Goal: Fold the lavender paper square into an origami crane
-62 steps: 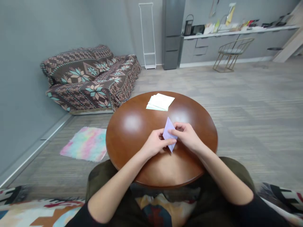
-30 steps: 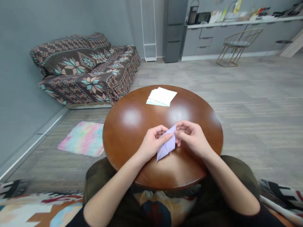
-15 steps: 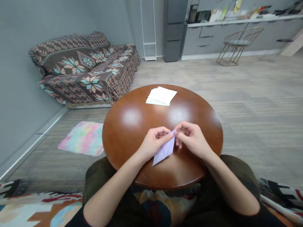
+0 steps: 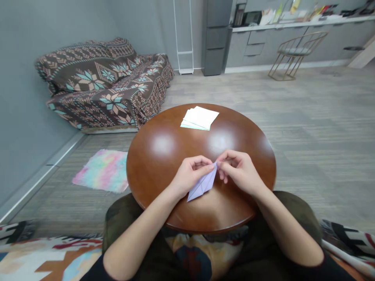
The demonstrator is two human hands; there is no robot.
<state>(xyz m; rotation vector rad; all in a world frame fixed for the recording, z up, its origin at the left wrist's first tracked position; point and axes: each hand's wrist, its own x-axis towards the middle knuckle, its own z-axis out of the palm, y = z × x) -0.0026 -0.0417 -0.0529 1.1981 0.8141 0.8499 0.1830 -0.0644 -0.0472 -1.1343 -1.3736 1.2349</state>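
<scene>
**Two-handed pinch on a folded paper (image 4: 203, 185) above a round table (image 4: 155, 179)**

Nearest to me are my own knees (image 4: 120, 212), one at each side of the table's near edge. Just beyond, over the near half of the tabletop, I hold the purple folded paper slantwise, one pointed end directed down toward my left knee and the other up between my hands. Whether the lower point touches the wood, I cannot tell.

My left hand (image 4: 187, 177) is closed narrowly on the paper, thumb lying across its upper part and fingers behind. My right hand (image 4: 240, 171) pinches the upper tip between thumb and forefinger, the other fingers curled loosely below. The finest creases at that tip are hidden by my fingers.

For good work here, I judge that the left hand should act as a steady clamp, close to the crease, while the right moves only the tip. Edges are best matched before pressing, since thin paper keeps a wrong crease; a firm pinch outward from the point should sharpen it. Too hard a pull could tear the tip.

Farther off, near the table's far edge, lies a fanned stack of pale sheets (image 4: 200, 118); beyond stands a patterned sofa (image 4: 96, 93).
</scene>
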